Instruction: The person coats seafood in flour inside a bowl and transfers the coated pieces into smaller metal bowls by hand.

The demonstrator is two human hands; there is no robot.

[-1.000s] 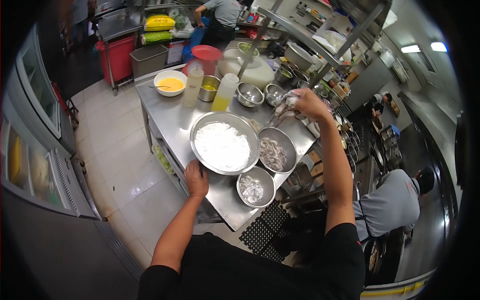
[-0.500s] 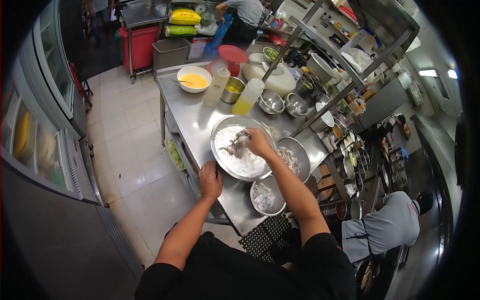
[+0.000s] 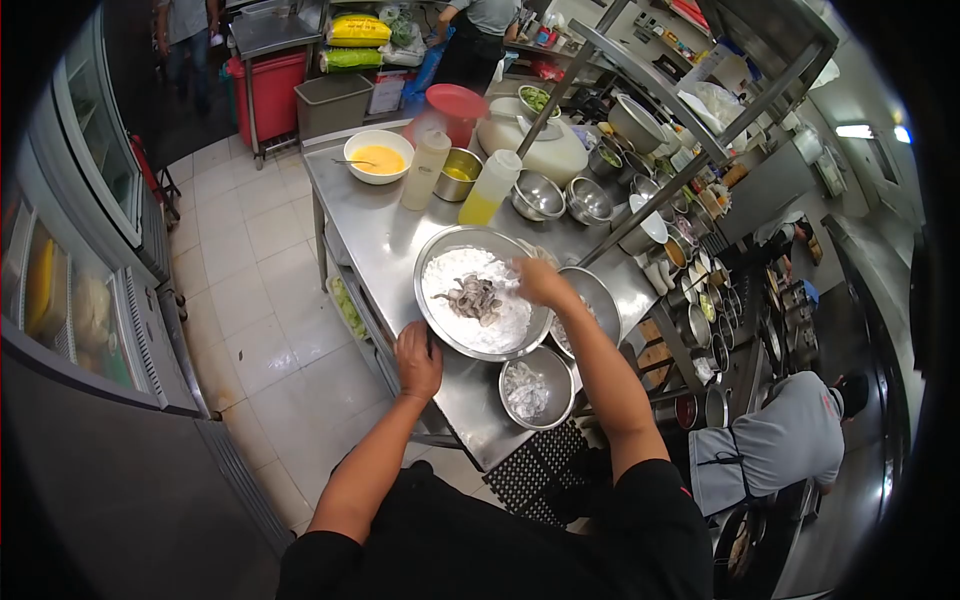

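A large steel bowl [image 3: 432,318] of white flour stands on the steel table, with a clump of greyish squid-like pieces [image 3: 473,300] on the flour. Over the bowl's right side is my right hand [image 3: 541,281], blurred, its fingers too smeared to read. My left hand [image 3: 417,362] is at the table's near left edge beside the bowl, fingers bent round something dark I cannot make out. Partly behind my right forearm sits a second steel bowl [image 3: 603,300]. A smaller bowl [image 3: 560,379] with white-coated pieces stands nearer me.
Farther back on the table [image 3: 375,225] are a white bowl of yellow liquid [image 3: 378,157], two squeeze bottles [image 3: 490,188], a small pot [image 3: 459,173] and two steel bowls [image 3: 538,195]. A shelf post slants over the right side. A person in grey [image 3: 775,440] bends at the right.
My right hand went from raised at the right, holding the pieces, into the flour bowl. The pieces now lie on the flour, and the hand has moved slightly right of them.
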